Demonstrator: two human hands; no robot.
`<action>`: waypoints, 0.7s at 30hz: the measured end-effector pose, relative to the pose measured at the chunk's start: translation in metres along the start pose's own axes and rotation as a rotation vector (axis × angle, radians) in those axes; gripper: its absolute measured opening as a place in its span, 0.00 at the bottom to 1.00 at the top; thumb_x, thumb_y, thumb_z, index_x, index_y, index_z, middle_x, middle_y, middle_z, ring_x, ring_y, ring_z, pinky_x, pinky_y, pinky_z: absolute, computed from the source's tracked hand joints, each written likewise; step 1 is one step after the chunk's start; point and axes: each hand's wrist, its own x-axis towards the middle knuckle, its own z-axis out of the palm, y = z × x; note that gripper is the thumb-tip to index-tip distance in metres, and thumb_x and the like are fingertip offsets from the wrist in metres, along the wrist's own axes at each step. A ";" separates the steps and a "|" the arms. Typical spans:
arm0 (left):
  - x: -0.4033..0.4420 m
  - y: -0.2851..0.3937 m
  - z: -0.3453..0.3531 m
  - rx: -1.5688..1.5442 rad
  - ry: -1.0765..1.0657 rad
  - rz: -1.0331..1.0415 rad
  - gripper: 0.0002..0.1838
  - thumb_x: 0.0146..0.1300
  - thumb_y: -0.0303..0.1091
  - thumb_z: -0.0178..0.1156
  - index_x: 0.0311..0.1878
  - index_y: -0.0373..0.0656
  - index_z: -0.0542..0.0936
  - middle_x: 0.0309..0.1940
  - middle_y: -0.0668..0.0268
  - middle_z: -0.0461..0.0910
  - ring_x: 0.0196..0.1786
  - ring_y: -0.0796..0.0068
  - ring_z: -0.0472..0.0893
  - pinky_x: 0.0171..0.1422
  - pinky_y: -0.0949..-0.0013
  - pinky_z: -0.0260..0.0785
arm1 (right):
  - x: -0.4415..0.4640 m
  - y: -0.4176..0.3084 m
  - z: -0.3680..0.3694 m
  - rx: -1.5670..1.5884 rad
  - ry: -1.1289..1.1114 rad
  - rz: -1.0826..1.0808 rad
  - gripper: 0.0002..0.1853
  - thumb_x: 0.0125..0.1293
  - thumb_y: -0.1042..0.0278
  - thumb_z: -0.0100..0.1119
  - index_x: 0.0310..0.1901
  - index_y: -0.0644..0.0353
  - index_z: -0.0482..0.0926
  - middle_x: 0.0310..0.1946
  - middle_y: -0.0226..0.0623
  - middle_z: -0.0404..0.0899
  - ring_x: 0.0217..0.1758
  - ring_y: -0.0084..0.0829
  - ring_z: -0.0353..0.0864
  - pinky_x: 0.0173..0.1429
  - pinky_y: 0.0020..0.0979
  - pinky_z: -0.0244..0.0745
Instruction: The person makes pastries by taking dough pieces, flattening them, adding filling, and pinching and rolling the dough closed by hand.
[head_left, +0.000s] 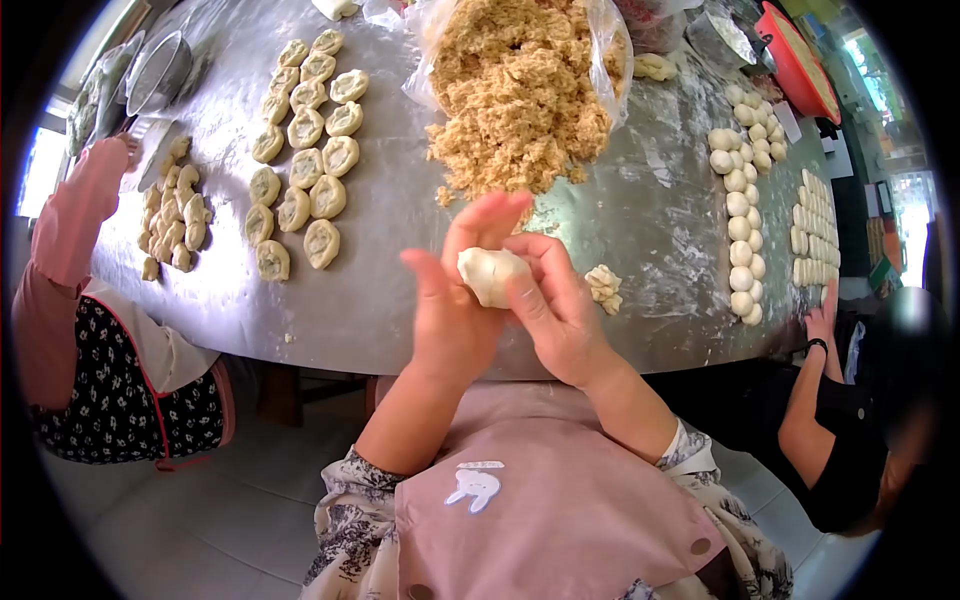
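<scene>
While the left hand [455,320] supports it with thumb and fingers spread, the dough piece [490,277] is above the surface's [345,315] near edge, creased and seemingly almost closed, its side pinched by the right hand's [570,325] grip. Beyond lies loose filling [520,90]; rows of flattened rounds [327,197] look formed, while smooth dough balls [740,252] appear unworked

The apron [560,500] is pink; the bowl [800,65] is red outside.
</scene>
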 end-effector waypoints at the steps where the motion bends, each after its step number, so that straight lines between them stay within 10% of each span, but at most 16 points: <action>1: -0.001 0.002 0.001 -0.016 0.004 -0.019 0.38 0.68 0.68 0.44 0.59 0.40 0.76 0.48 0.54 0.80 0.72 0.60 0.62 0.73 0.54 0.56 | -0.001 -0.001 -0.007 0.040 -0.039 0.097 0.28 0.78 0.44 0.36 0.57 0.65 0.71 0.43 0.37 0.80 0.44 0.25 0.79 0.47 0.27 0.75; 9: 0.003 -0.019 -0.027 0.490 -0.119 0.136 0.28 0.72 0.56 0.50 0.37 0.37 0.82 0.43 0.58 0.82 0.49 0.70 0.80 0.47 0.66 0.76 | -0.004 0.006 -0.005 -0.014 -0.091 -0.020 0.25 0.77 0.47 0.41 0.58 0.62 0.71 0.40 0.41 0.81 0.42 0.31 0.80 0.47 0.32 0.74; 13: -0.002 -0.030 -0.012 0.238 -0.067 0.005 0.40 0.70 0.67 0.40 0.70 0.41 0.63 0.70 0.57 0.64 0.69 0.61 0.67 0.72 0.55 0.58 | -0.009 0.009 -0.041 0.050 -0.027 0.190 0.17 0.72 0.56 0.56 0.50 0.62 0.73 0.38 0.39 0.81 0.42 0.26 0.79 0.46 0.29 0.75; 21: -0.005 -0.009 -0.044 0.443 -0.006 -0.152 0.31 0.73 0.56 0.46 0.69 0.43 0.65 0.64 0.61 0.69 0.62 0.66 0.71 0.63 0.62 0.64 | 0.008 0.032 -0.242 -0.999 0.781 0.060 0.22 0.61 0.65 0.67 0.54 0.63 0.72 0.41 0.50 0.81 0.38 0.42 0.83 0.44 0.38 0.77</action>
